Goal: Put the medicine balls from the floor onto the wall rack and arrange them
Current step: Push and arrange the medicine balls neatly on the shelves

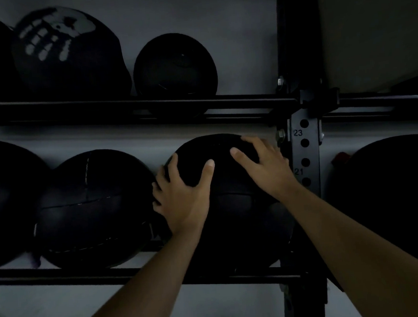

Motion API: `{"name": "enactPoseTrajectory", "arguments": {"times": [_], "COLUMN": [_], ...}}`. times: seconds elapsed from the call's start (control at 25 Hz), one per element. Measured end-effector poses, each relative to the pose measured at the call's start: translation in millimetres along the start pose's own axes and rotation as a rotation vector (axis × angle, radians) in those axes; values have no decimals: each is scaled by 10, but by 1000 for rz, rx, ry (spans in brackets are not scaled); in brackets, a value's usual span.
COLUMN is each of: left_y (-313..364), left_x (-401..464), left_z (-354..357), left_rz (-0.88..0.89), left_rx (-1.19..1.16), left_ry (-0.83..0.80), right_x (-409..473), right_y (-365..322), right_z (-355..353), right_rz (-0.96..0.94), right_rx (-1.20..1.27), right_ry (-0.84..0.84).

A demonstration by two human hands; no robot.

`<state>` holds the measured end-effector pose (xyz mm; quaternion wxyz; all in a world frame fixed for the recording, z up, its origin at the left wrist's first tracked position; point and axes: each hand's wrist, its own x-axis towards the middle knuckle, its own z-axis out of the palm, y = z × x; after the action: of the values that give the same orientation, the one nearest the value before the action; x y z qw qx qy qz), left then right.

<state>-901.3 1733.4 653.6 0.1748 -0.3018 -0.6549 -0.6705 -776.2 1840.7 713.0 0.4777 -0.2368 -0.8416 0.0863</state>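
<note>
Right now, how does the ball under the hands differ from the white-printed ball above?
The lower ball sits on the lower shelf, plain black, left hand and right hand on it. The printed ball sits on the upper shelf, white print, untouched. Both are dark and round.

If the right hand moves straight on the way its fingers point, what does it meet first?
The right hand lies on the medicine ball; sliding up-left past its top, it probably meets the wall, though depth is unclear.
</note>
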Motion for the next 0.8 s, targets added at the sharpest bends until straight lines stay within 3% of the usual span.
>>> {"name": "enactPoseTrajectory", "arguments": {"times": [0.12,0.28,0.44,0.68,0.8], "left_y": [-111,-327,-269,-122,-84], "left_x": [189,480,474,467,552], "left_z": [-24,-186,-300,-698,-990], "left_rz": [19,25,22,65,269], "left_rx": [-37,-168,-153,172,466], "left_ry": [28,-85,-180,-412,-358], "right_x": [-92,-272,-321,-356,-362], "right_y": [27,-180,-152,-198,-465], "right_z": [55,267,258,212,220], "right_rz": [-20,-68,-73,-49,-42], "right_rx": [-74,-177,-205,-222,-243], "right_ry": [14,79,118,83,140]}}
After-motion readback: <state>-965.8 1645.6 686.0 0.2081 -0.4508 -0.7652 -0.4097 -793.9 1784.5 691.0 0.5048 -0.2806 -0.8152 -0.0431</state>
